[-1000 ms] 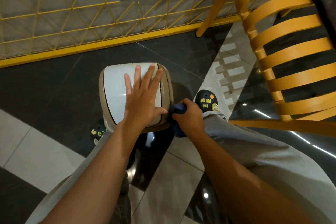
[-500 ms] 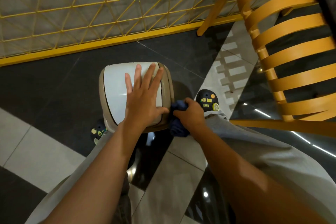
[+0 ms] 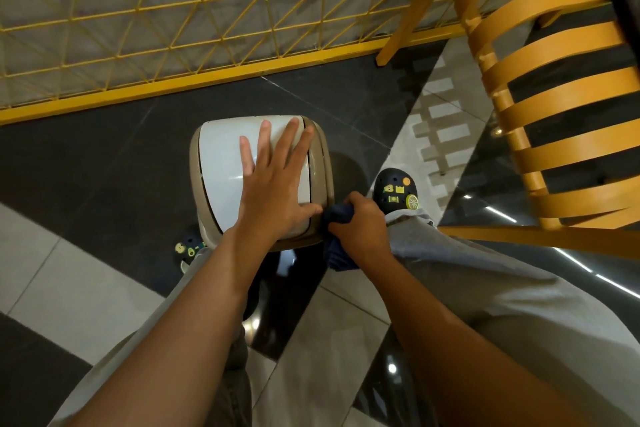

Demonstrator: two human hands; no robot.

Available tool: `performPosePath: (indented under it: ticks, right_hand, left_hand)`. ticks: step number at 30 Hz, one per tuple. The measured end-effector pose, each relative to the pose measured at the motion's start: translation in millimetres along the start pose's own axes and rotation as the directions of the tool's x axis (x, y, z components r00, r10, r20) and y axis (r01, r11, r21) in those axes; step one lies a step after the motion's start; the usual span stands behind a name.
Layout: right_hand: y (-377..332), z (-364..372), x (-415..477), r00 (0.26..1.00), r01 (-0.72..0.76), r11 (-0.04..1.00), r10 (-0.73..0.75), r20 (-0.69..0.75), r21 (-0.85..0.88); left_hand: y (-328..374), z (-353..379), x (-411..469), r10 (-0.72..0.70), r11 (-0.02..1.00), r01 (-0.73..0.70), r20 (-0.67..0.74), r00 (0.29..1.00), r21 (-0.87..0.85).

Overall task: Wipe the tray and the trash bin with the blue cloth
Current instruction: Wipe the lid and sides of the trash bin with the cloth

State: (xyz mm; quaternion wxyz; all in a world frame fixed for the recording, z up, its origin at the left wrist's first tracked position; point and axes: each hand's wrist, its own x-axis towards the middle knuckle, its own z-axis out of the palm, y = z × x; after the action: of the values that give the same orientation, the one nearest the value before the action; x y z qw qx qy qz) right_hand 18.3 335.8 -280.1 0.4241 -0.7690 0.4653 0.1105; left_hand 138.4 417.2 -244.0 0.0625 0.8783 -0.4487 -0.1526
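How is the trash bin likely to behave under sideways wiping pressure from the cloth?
The trash bin looks like light plastic on glossy tile, so it would probably slide or tip. The left hand lies flat on its lid, likely steadying it, while the right hand presses the blue cloth against its side.

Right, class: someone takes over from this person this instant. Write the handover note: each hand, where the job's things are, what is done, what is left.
Left hand: flat on the white lid of the trash bin, steadying it.
Right hand: closed on the bunched blue cloth, pressed against the bin's right near corner.
The bin stands on the dark floor between the person's feet, beside a yellow chair.
Tray: not in view.
Done: cannot tell how much of the bin is wiped.
Left: probably the rest of the bin; the tray's state is unknown.
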Motion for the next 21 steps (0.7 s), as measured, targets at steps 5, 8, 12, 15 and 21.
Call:
performPosePath:
  ticks: [5,8,12,15,21]
  right_hand:
    - [-13.9,-12.1,21.9,0.997,0.067,0.993,-0.064,0.033,-0.099]
    - [-23.9,-19.3,33.5,0.995,0.094,0.99,-0.091,0.033,-0.109]
    - [-28.4,-23.3,40.4,0.993,0.116,0.987,-0.113,0.031,-0.113]
    - [-34.6,-24.9,48.0,0.99,0.138,0.982,-0.138,0.009,-0.131]
    - [-52.7,-26.3,67.2,0.99,0.126,0.983,-0.133,-0.041,-0.13]
  left_hand:
    - [0.6,0.1,0.2,-0.006,1.0,0.006,0.002,1.0,0.006]
    - [0.6,2.0,1.1,-0.007,1.0,0.007,-0.009,1.0,0.003]
    - [0.2,4.1,1.3,-0.007,1.0,0.007,-0.017,1.0,0.024]
    - [-2.3,6.9,0.9,-0.003,0.997,0.006,-0.037,0.999,0.071]
    - [-0.3,2.5,1.5,-0.028,0.992,0.03,-0.024,0.999,0.122]
